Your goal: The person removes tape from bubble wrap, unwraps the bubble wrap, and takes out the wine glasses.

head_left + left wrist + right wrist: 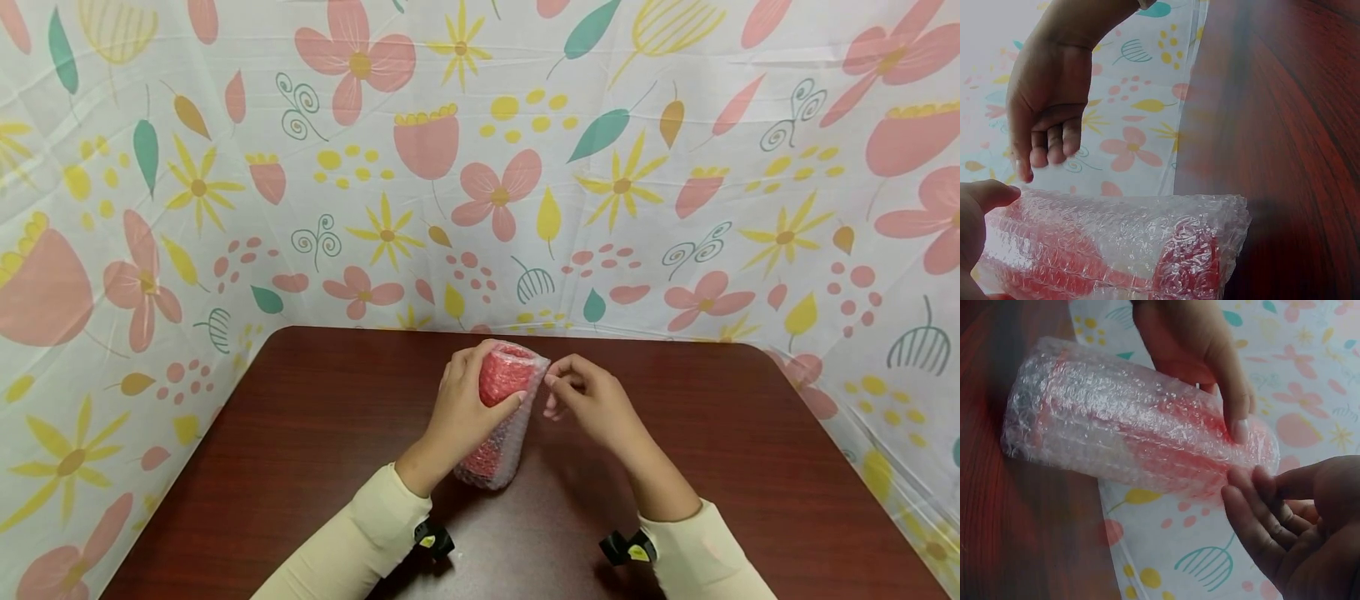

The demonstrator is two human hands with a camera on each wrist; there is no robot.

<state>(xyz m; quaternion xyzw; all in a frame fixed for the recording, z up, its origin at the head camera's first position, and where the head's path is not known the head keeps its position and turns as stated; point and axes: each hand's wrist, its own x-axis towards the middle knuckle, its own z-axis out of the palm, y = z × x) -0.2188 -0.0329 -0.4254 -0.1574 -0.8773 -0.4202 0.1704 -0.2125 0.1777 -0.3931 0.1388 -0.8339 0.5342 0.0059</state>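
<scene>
A tall red and clear object wrapped in bubble wrap (491,454) stands on the table, leaning slightly to the right. My left hand (465,404) grips its upper part from the left, with the thumb (1235,419) across the front. At the top right, the wrap comes to a loose corner. There my right hand (596,404) pinches the wrap's edge between thumb and fingertips (1263,478), the other fingers loosely curled. Through the wrap (1129,237) red parts show at both ends with a paler stretch between; what the object is stays blurred.
The dark reddish-brown wooden table (322,417) has rounded far corners. A white floral-printed cloth (480,167) hangs behind it and along its sides. Black bands with small devices (435,540) sit at both wrists, below cream sleeves (352,533).
</scene>
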